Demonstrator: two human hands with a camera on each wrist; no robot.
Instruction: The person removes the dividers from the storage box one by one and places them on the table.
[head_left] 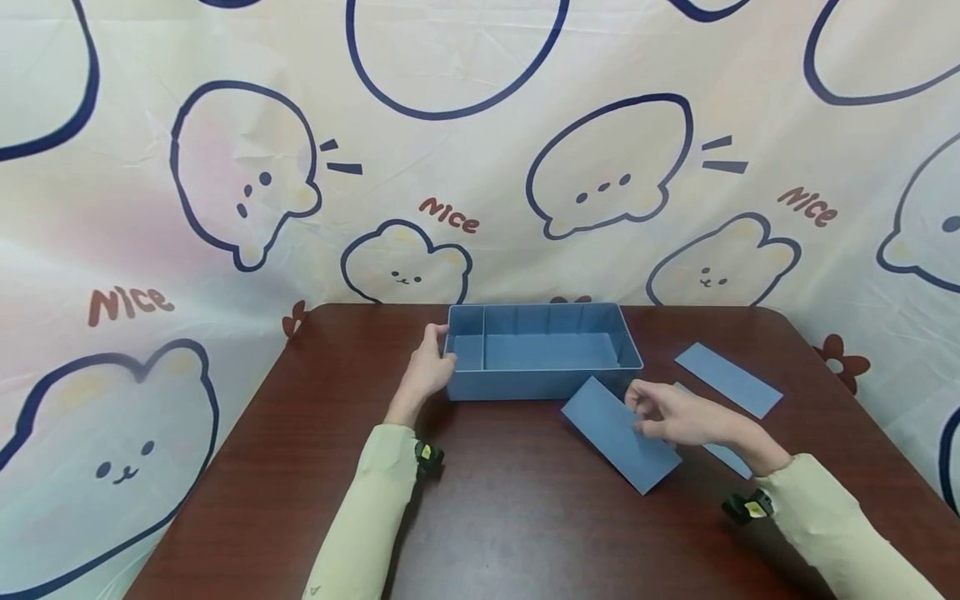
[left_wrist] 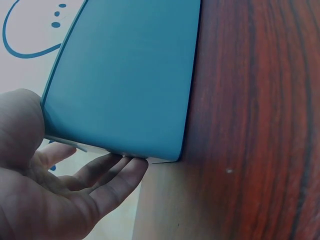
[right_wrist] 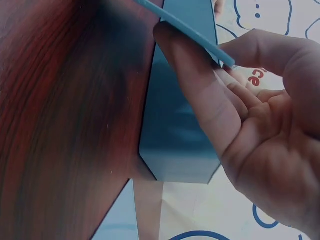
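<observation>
A long blue box (head_left: pixel 517 386) stands at the back of the table, open at the top, with one divider (head_left: pixel 483 337) upright near its left end. My left hand (head_left: pixel 429 367) holds that left end, thumb by the rim and fingers against the end wall; the left wrist view shows the fingertips (left_wrist: pixel 137 167) there. A flat blue divider panel (head_left: pixel 618 437) is pinched between the thumb and fingers of my right hand (head_left: pixel 678 412), tilted just in front of the box's right half. Seen from the right wrist, the panel (right_wrist: pixel 187 29) appears nearly edge-on.
Two more blue panels lie on the dark wooden table (head_left: pixel 495 517) to the right: one farther back (head_left: pixel 729 380), the other (head_left: pixel 726 457) partly hidden under my right hand. A printed cloth (head_left: pixel 495 167) with cartoon bears hangs behind the table and at both sides.
</observation>
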